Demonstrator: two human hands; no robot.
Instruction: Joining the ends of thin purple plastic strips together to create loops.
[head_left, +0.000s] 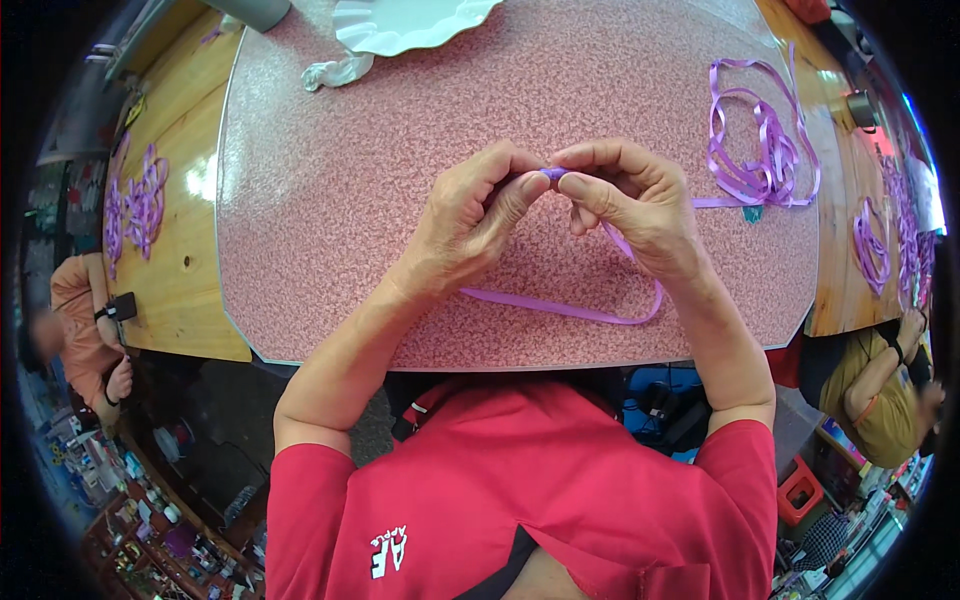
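Purple ribbon (pixel 553 174) is being pinched and seemingly folded by left hand (pixel 472 208) and right hand (pixel 640 208), steady pressure probably being needed next.

Holds a pink speckled table (pixel 330 200) between two wooden tables (pixel 190 290); keeps a red stool (pixel 797 472) at lower right; catches white light (pixel 935 195) at far right.

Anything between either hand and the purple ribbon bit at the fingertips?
Nothing visible. The left hand and right hand pinch the purple ribbon bit directly. The ribbon coil lies off to the right; the white dish sits beyond.
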